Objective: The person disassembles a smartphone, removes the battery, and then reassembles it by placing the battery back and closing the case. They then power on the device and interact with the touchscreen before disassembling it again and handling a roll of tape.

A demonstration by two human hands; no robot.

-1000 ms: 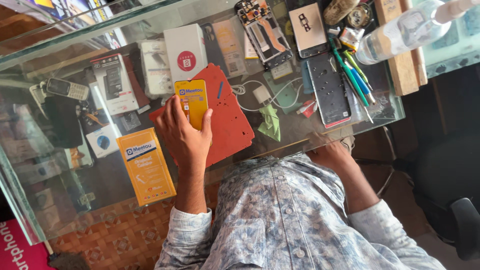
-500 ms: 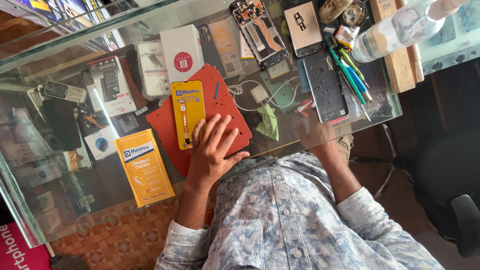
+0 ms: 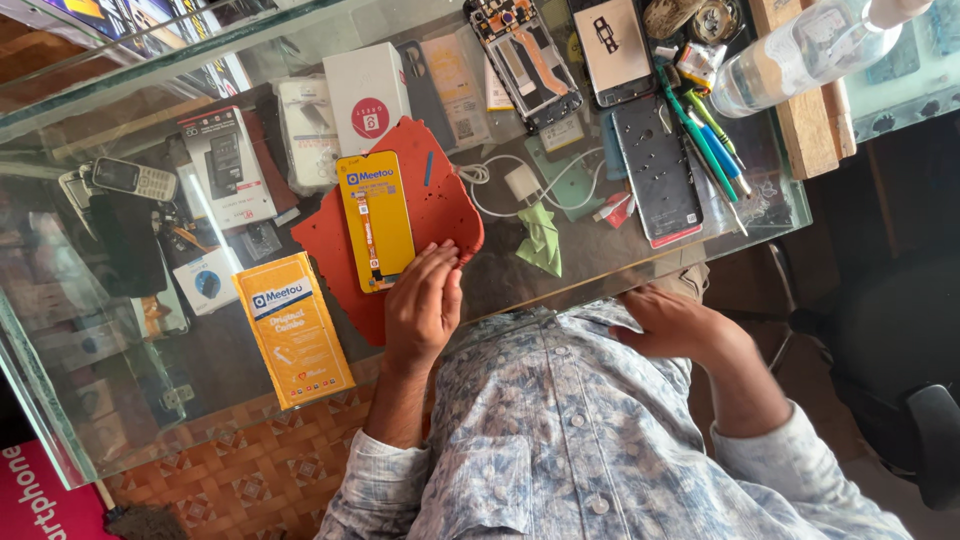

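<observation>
My left hand lies flat, fingers spread, on the near edge of a red work mat on the glass counter. Just left of its fingertips lies a yellow phone display part with an orange flex strip, flat on the mat and apart from the hand. My right hand rests at the counter's near edge by my patterned shirt, holding nothing.
A yellow packet lies left of my hand. Behind the mat are a white box, a charger with cable, a green cloth, an opened phone, a dark phone frame, several tools and a plastic bottle.
My left hand has laid the yellow display part on the red mat, let go and drawn back toward me. My right hand has come further into view at the counter edge.
</observation>
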